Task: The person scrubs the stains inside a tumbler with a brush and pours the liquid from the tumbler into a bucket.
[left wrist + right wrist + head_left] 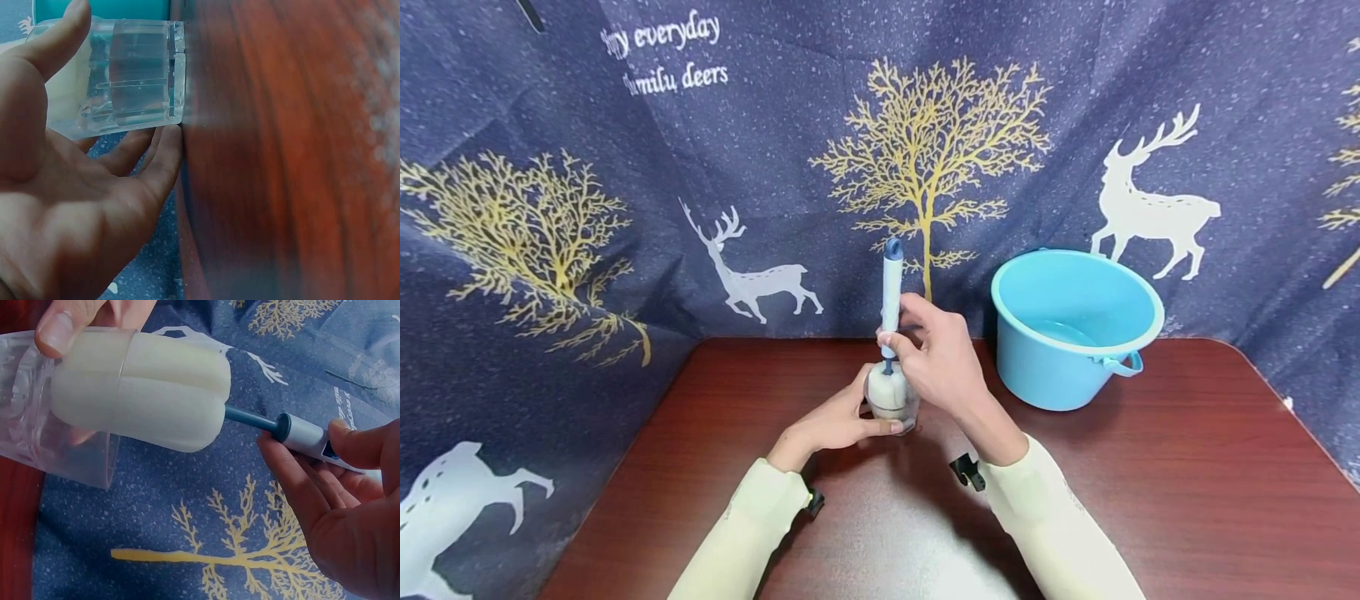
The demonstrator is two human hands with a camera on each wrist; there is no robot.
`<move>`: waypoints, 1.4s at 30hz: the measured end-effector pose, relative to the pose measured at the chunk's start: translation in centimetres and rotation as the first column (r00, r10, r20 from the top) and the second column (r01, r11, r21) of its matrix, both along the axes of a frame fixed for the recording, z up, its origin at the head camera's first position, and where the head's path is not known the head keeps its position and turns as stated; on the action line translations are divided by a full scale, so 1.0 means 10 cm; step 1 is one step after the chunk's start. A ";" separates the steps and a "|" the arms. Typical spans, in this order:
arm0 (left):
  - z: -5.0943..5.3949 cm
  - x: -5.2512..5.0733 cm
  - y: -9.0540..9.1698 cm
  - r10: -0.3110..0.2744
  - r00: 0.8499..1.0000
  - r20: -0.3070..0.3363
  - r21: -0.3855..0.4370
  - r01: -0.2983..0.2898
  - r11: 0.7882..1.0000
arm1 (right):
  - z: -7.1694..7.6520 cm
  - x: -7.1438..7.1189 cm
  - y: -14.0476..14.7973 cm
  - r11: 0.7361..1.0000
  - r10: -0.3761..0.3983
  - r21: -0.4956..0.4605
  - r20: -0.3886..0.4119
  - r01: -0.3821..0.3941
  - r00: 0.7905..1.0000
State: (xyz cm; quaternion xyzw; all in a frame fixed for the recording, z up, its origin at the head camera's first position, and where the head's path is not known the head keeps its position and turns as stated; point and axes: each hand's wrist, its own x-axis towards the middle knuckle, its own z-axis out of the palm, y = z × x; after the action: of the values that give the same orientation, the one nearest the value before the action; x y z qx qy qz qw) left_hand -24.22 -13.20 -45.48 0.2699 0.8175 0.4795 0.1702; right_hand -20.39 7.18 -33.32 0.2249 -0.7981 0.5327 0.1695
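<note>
A sponge cup brush (891,308) stands nearly upright, its pale sponge head (162,394) partly inside a clear plastic cup (134,72). My right hand (943,358) holds the brush's light blue handle (309,437) between thumb and fingers. My left hand (838,417) grips the cup from the left side, thumb in front and fingers behind. In the left wrist view, the cup's thick base (178,72) is at the table surface. The lower part of the cup looks free of sponge.
A light blue bucket (1052,367) with a side handle stands at the back right of the reddish-brown wooden table (1210,467). A dark blue cloth (790,167) printed with deer and golden trees hangs behind the table.
</note>
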 end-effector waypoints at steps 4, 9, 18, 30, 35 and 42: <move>0.02 0.01 0.00 -0.002 1.000 0.000 0.018 0.002 1.000 | -0.01 -0.02 -0.01 0.999 0.033 -0.037 0.002 -0.033 0.999; 0.03 0.03 0.01 -0.002 1.000 -0.008 0.041 0.002 0.999 | -0.03 -0.06 -0.02 0.995 0.065 -0.082 0.003 -0.064 0.998; 0.03 0.02 0.02 -0.013 1.000 -0.011 0.056 0.014 0.998 | -0.07 -0.09 -0.02 0.994 0.037 -0.106 -0.005 -0.037 0.999; 0.02 0.01 0.00 -0.014 1.000 -0.022 0.045 0.015 0.999 | -0.07 -0.09 -0.03 0.994 0.008 -0.110 -0.022 -0.011 1.000; 0.02 0.01 -0.01 0.000 1.000 -0.008 0.014 0.000 1.000 | -0.08 -0.10 -0.02 0.995 0.006 -0.099 -0.044 -0.010 0.999; 0.01 0.01 -0.01 0.007 1.000 -0.005 -0.004 -0.007 1.000 | -0.07 -0.11 0.00 0.998 -0.023 -0.062 -0.100 0.017 0.995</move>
State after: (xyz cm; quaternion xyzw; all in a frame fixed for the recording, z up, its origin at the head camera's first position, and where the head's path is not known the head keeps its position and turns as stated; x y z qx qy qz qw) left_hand -24.13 -13.26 -45.33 0.2677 0.8197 0.4780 0.1670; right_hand -21.48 7.19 -34.02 0.2380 -0.7740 0.5432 0.2217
